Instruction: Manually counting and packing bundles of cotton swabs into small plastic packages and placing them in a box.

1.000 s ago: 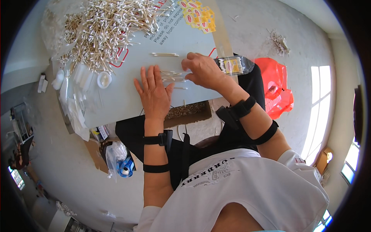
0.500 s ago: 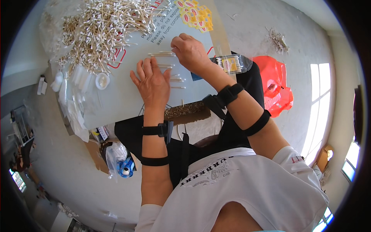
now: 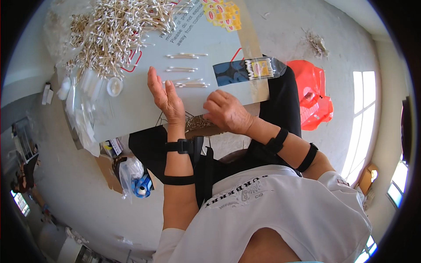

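Left hand (image 3: 166, 98) open, fingers apart, empty; thin wooden cotton swabs (image 3: 186, 83) just beyond fingertips. Right hand (image 3: 226, 111) curled; contents indeterminate.

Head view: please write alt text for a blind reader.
A person's left hand and right hand rest on a grey board beside small rows of cotton swabs. A large swab pile lies behind.

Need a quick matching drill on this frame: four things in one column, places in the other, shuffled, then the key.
1. loose swab heap
2. packed swab box
3. red plastic bag
4. left hand

A. on the floor, right of the board
B. far left corner of the board
C. open, edge-on, beside the small swab rows
D. on the board's right edge

Pairs: 1-B, 2-D, 3-A, 4-C
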Action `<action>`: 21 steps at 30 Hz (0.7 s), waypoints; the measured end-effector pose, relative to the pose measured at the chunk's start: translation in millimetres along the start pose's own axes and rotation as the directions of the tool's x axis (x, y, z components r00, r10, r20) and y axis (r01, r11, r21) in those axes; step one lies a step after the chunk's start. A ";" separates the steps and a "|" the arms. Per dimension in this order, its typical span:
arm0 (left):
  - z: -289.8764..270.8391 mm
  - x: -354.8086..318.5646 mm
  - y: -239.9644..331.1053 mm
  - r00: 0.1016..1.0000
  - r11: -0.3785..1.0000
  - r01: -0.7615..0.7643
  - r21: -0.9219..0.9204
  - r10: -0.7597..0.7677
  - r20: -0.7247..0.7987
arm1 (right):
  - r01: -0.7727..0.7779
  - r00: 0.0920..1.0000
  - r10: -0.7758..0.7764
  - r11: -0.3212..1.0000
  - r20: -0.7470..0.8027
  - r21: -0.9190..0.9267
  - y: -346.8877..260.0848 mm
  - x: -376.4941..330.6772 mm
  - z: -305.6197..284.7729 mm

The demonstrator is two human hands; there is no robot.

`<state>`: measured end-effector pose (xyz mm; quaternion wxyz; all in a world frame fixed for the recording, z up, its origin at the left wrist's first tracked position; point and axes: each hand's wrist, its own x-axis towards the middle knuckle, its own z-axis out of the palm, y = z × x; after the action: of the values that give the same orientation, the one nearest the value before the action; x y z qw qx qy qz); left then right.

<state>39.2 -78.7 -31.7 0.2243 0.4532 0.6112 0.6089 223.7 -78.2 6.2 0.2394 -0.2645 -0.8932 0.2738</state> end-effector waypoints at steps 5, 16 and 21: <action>-11.4 10.7 0.5 0.987 0.957 0.142 -0.253 -0.155 -0.034 | -0.165 0.949 0.131 0.982 -0.287 -0.096 25.2 42.4 -1.1; 5.5 60.1 15.5 0.793 0.619 -0.542 0.568 0.154 0.589 | -0.272 0.870 0.187 0.954 -0.457 -0.128 53.8 67.8 1.5; 19.4 16.7 19.8 0.796 0.600 -0.478 0.641 -0.014 0.605 | -0.412 0.776 0.490 0.870 -0.396 0.271 78.5 87.6 -4.0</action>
<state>52.7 -57.4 -11.4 0.0900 0.7387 0.6497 0.1554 187.5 31.8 -14.4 0.3892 -0.5063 -0.6959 0.3284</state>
